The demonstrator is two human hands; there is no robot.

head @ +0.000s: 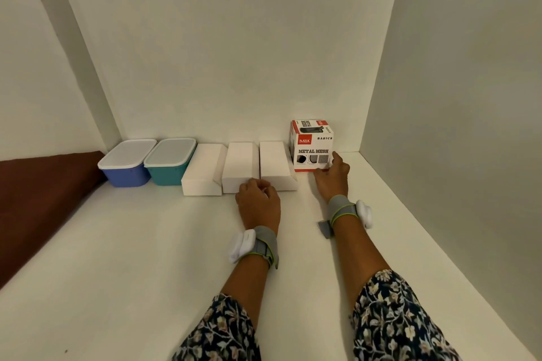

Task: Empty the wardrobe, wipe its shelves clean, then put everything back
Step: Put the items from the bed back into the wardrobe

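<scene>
Standing right behind them here, and honestly it's hard to call which end of the job this is. The wardrobe shelf (132, 258) looks spotless, and everything sits in one tidy row against the back wall: a blue tub (126, 167) and a teal tub (168, 165) with their lids on, touching each other, then three plain white boxes (239, 165) side by side, then the SAYA box (312, 143) on the right, near the side panel.

The right hand (331, 176) is on the SAYA box's lower right corner, thumb up against the front face, other fingers tucked at the base. I can't tell if that's a real grip or just a nudge. The left hand (258, 196) is knuckles-up with its fingers curled, right at the front of the white boxes where the middle and right ones meet. Whether it's got hold of anything, I can't see.

My guess is one of two things. Either it's the put-back stage and the last box is being squared up, or nothing has come out yet and that box goes first. There's no cloth anywhere in view, so no wiping is going on. The row looks too neat for a half-emptied shelf, so I lean towards nearly done.
</scene>
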